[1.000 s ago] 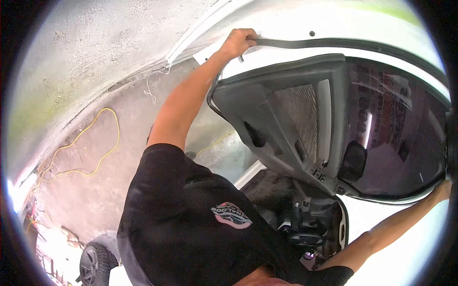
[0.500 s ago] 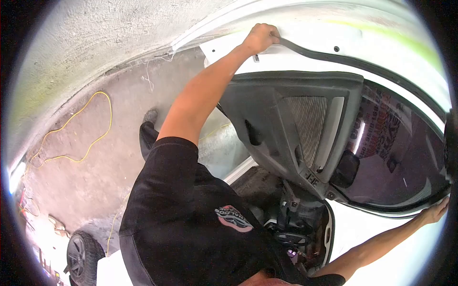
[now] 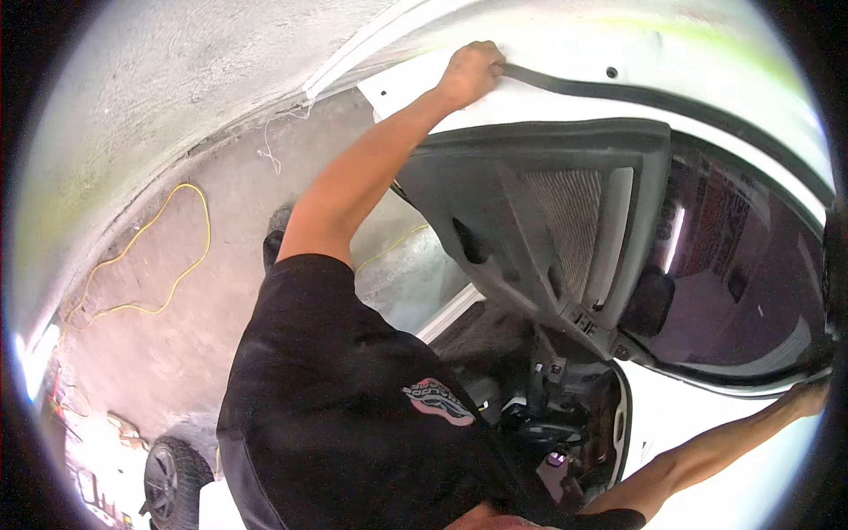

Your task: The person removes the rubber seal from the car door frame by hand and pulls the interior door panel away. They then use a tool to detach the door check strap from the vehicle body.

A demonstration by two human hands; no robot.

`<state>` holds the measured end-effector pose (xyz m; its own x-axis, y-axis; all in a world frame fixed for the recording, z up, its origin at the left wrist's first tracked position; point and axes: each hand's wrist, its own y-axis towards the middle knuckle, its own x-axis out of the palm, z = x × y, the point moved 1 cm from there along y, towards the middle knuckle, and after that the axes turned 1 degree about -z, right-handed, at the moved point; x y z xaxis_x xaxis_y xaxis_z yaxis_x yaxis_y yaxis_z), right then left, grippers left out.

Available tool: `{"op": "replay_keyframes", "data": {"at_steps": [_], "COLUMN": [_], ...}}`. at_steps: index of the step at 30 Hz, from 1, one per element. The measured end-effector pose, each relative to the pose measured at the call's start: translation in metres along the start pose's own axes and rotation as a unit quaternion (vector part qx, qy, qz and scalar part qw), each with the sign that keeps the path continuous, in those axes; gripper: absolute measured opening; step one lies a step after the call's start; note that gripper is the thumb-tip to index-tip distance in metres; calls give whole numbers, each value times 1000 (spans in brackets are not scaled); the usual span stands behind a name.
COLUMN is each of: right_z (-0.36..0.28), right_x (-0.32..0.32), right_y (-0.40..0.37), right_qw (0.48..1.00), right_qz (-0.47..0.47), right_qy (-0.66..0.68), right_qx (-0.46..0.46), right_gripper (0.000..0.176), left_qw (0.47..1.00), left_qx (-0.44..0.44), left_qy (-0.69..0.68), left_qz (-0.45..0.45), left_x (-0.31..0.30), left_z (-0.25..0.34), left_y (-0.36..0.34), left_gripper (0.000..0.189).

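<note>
One left hand point(image 3: 473, 75), at twelve o'clock, is closed on one black strip point(image 3: 618, 91) curving towards three. One right hand point(image 3: 807, 398) lies at four beside one dark window point(image 3: 707, 291); I cannot tell its grip. One wheel point(image 3: 168, 481): eight.

Black strip point(image 3: 671, 102) along white panel point(image 3: 539, 108)

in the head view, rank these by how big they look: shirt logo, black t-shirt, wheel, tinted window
Largest to smallest, as they look:
1. Black t-shirt
2. Tinted window
3. Wheel
4. Shirt logo
</note>
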<state>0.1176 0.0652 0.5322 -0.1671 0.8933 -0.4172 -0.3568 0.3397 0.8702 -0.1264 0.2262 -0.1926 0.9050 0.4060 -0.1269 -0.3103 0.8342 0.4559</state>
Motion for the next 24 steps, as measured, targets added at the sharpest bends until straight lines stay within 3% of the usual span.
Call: {"op": "replay_keyframes", "data": {"at_steps": [1,3,5,6,9,10,11,12,13,14,15,16,17,18,19,20,21,22,23,24], "right_z": [-30,-25,-23,-30,-87,-83,-78,-111,-107,-107,-162,-183,-191,-192,-198,-202,-213,-226,-243,-277], "right_x": [12,19,13,14,24,25,28,46,53,61,75,102,123,138,141,130,117,98,73,62], "right_y": [-13,-10,-11,-21,-72,-87,-107,-152,-226,-297,-336,-398,-483,-576,-656,-746,-805,-853,-907,-952], "right_qw": [999,999,1000,1000,955,955,944,948,972,967,863,785,715,643,539,553,536,516,475,434], "right_qz": [-9,10,-4,1,-1,4,8,33,-83,-191,-481,-570,-605,-646,-718,-712,-707,-701,-740,-762], "right_qy": [37,33,11,10,-257,-190,-120,-54,36,127,93,233,347,403,410,409,445,481,475,479], "right_qx": [9,0,4,13,-148,-228,-306,-311,-215,-113,-124,-69,51,85,162,141,121,101,23,-50], "right_gripper": [40,41,51,51,73,72,71,81,55,33,39,43,45,45,47,47,42,38,32,26], "left_qw": [1000,999,989,990,981,976,974,967,964,923,883,833,779,671,629,587,581,587,587,565], "left_qx": [-11,-10,-105,-98,-153,-185,-218,-255,-229,-251,-264,-314,-303,-287,-291,-292,-302,-247,-188,-197], "left_qy": [-8,-7,-84,-78,-120,-104,-51,3,108,176,171,124,60,129,170,212,221,270,322,349], "left_qz": [-16,-29,-62,-68,6,43,17,-9,-84,-234,-347,-438,-546,-671,-701,-724,-722,-722,-718,-722], "left_x": [-2,-12,-13,-17,-36,-43,-44,-47,-57,-61,-66,-97,-109,-116,-122,-125,-127,-130,-133,-143], "left_z": [0,-1,-2,-2,-10,-22,-49,-77,-80,-109,-123,-60,-48,-13,4,16,29,45,54,49], "left_y": [1,9,5,-2,-54,-82,-120,-168,-218,-272,-338,-344,-380,-384,-415,-439,-446,-450,-454,-472], "left_gripper": [16,18,24,24,32,31,31,30,27,27,31,36,39,42,41,40,40,36,33,33]}}
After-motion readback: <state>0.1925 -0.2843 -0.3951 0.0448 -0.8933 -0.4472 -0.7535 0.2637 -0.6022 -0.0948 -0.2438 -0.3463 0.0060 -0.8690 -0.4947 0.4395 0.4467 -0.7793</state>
